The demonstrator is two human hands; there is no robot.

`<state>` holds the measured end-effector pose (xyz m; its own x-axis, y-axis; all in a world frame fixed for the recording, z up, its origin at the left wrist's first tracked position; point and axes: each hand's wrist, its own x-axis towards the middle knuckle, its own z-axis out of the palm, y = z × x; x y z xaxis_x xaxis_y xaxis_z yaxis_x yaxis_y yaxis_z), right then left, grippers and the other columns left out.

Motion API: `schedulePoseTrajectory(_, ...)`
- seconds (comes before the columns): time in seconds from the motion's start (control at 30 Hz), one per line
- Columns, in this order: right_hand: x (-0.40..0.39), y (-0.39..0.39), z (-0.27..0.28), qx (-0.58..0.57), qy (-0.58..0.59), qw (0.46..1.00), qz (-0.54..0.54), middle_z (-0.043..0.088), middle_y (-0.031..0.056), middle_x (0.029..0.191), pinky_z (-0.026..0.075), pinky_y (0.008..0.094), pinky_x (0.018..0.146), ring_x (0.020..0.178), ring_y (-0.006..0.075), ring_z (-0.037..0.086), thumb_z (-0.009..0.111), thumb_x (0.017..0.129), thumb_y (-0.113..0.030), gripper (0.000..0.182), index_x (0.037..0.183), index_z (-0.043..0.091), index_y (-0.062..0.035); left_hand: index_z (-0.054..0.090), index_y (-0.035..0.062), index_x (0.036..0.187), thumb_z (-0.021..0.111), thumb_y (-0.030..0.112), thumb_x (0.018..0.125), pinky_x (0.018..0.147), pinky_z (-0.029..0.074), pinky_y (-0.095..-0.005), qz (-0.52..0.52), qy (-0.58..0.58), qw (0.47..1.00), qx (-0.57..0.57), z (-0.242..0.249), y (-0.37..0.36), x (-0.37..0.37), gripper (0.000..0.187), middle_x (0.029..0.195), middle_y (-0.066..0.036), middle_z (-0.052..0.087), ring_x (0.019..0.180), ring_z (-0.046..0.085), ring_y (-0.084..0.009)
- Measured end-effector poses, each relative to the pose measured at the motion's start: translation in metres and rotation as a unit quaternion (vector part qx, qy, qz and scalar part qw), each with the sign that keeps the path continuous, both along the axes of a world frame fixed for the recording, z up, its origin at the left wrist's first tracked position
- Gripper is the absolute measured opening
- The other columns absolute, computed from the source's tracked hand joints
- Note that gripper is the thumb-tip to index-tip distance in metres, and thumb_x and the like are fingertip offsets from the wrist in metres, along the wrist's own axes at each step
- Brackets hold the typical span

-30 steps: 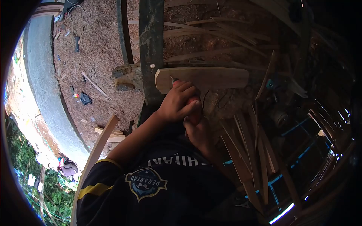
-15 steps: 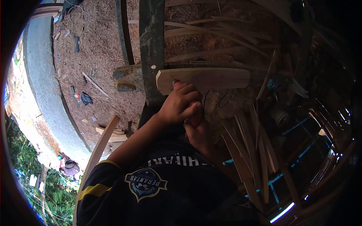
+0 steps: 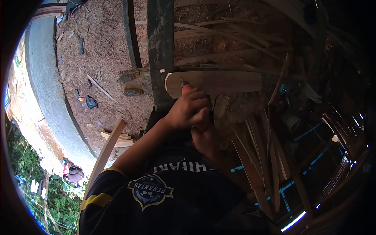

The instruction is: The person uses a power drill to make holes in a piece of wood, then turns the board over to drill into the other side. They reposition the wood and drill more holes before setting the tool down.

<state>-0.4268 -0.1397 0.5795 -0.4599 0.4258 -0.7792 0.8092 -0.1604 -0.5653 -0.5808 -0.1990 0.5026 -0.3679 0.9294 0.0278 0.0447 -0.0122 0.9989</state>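
A red drill (image 3: 185,88) points away from me, its thin bit at the face of a pale wooden board (image 3: 227,81) near the left end. That end of the board has cut corners. My left hand (image 3: 188,110) is wrapped around the drill's body, just behind the dark chuck. Lower down and closer to my shirt, my right hand (image 3: 205,141) grips the rear of the drill, most of its fingers hidden in shadow and behind the left hand. The board lies across in front of me, its left end over a dark upright beam (image 3: 161,47).
Long wood strips (image 3: 258,156) lean in a pile at the right. More thin strips (image 3: 231,33) lie on shavings beyond the board. A curved plank (image 3: 105,150) rises beside my left arm. A concrete ledge (image 3: 47,78) borders the ground at far left.
The view has shifted slightly to the right. More of the thin bit now shows ahead of the chuck. Both hands keep their hold on the drill.
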Motion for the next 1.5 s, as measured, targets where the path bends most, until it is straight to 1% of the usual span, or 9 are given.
schedulePoseTrajectory(0.17, 0.002, -0.002, 0.007, -0.012, -0.010, 1.000, -0.010, 0.075, 0.0270, 0.107, 0.058, 0.0466, 0.090, 0.108, 0.0438, 0.075, 0.068, 0.092, -0.015, 0.033, 0.121, 0.069, 0.0022, 0.068, 0.0036, 0.095, 0.064, 0.023, 0.094, 0.082, 0.051, -0.0488, -0.011, -0.016, 1.000, -0.019, 0.002, -0.004, 0.004, 0.020, 0.090, -0.013, 0.059, 0.089, 0.060, -0.0357)
schedulePoseTrajectory(0.23, 0.005, -0.005, 0.004, 0.036, 0.040, 0.998, -0.017, 0.060, 0.0035, 0.069, 0.050, 0.0342, 0.058, 0.063, 0.0124, 0.065, 0.061, 0.096, -0.011, 0.023, 0.115, 0.063, 0.0016, 0.068, 0.0037, 0.095, 0.064, 0.023, 0.094, 0.082, 0.051, -0.0488, -0.011, -0.022, 0.999, -0.025, 0.005, -0.004, 0.007, 0.020, 0.091, -0.013, 0.060, 0.089, 0.060, -0.0357)
schedulePoseTrajectory(0.33, 0.010, -0.005, -0.003, 0.030, 0.036, 0.999, -0.025, 0.059, 0.0034, 0.069, 0.050, 0.0336, 0.058, 0.063, 0.0121, 0.065, 0.060, 0.096, -0.011, 0.022, 0.114, 0.064, 0.0015, 0.068, 0.0041, 0.096, 0.065, 0.024, 0.094, 0.083, 0.052, -0.0486, -0.003, -0.021, 1.000, -0.021, 0.003, 0.001, 0.006, 0.020, 0.092, -0.012, 0.060, 0.091, 0.060, -0.0357)
schedulePoseTrajectory(0.47, 0.009, 0.001, 0.003, 0.007, -0.021, 1.000, 0.009, 0.061, 0.0043, 0.069, 0.050, 0.0344, 0.058, 0.063, 0.0131, 0.065, 0.061, 0.096, -0.013, 0.020, 0.110, 0.066, 0.0008, 0.068, 0.0032, 0.102, 0.061, 0.030, 0.100, 0.089, 0.051, -0.0471, -0.029, -0.002, 0.999, -0.031, 0.000, -0.004, 0.005, 0.028, 0.098, -0.013, 0.062, 0.097, 0.063, -0.0355)
schedulePoseTrajectory(0.53, -0.001, 0.005, 0.011, 0.008, -0.073, 0.997, 0.008, 0.074, 0.0253, 0.090, 0.058, 0.0468, 0.080, 0.095, 0.0422, 0.078, 0.068, 0.091, -0.019, 0.029, 0.108, 0.071, 0.0036, 0.068, 0.0021, 0.107, 0.057, 0.035, 0.104, 0.093, 0.051, -0.0457, -0.031, 0.006, 0.999, -0.031, -0.001, -0.008, -0.001, 0.035, 0.102, -0.014, 0.064, 0.100, 0.065, -0.0351)
schedulePoseTrajectory(0.7, -0.006, 0.005, 0.015, -0.005, -0.069, 0.997, -0.028, 0.073, 0.0246, 0.082, 0.057, 0.0465, 0.074, 0.086, 0.0412, 0.078, 0.067, 0.089, -0.018, 0.025, 0.099, 0.070, 0.0045, 0.063, 0.0014, 0.120, 0.056, 0.028, 0.107, 0.103, 0.045, -0.0515, 0.229, 0.007, 0.970, -0.088, -0.042, -0.034, -0.003, 0.030, 0.117, -0.020, 0.064, 0.110, 0.061, -0.0417)
schedulePoseTrajectory(0.77, -0.008, 0.005, 0.015, 0.001, -0.062, 0.998, -0.030, 0.072, 0.0244, 0.081, 0.057, 0.0463, 0.072, 0.084, 0.0409, 0.078, 0.067, 0.089, -0.017, 0.023, 0.097, 0.070, 0.0047, 0.061, 0.0015, 0.126, 0.053, 0.026, 0.109, 0.109, 0.041, -0.0544, 0.370, 0.083, 0.877, -0.297, -0.088, -0.037, 0.001, 0.031, 0.126, -0.021, 0.062, 0.120, 0.058, -0.0428)
schedulePoseTrajectory(0.97, -0.010, 0.005, 0.016, 0.013, -0.044, 0.999, -0.021, 0.071, 0.0227, 0.078, 0.056, 0.0460, 0.070, 0.078, 0.0379, 0.077, 0.067, 0.088, -0.016, 0.021, 0.091, 0.069, 0.0045, 0.055, 0.0038, 0.138, 0.050, 0.027, 0.110, 0.124, 0.032, -0.0567, 0.408, 0.212, 0.799, -0.387, -0.189, -0.031, 0.018, 0.037, 0.158, -0.024, 0.044, 0.148, 0.041, -0.0471)
schedulePoseTrajectory(1.5, -0.012, 0.003, 0.012, 0.057, -0.048, 0.997, -0.010, 0.074, 0.0230, 0.078, 0.059, 0.0434, 0.070, 0.083, 0.0413, 0.079, 0.073, 0.093, -0.018, 0.023, 0.096, 0.072, 0.0045, 0.021, 0.0174, 0.175, 0.041, 0.036, 0.108, 0.132, 0.014, -0.0568, 0.342, 0.139, 0.787, -0.494, -0.187, -0.028, 0.012, 0.073, 0.176, -0.030, 0.016, 0.161, 0.020, -0.0496)
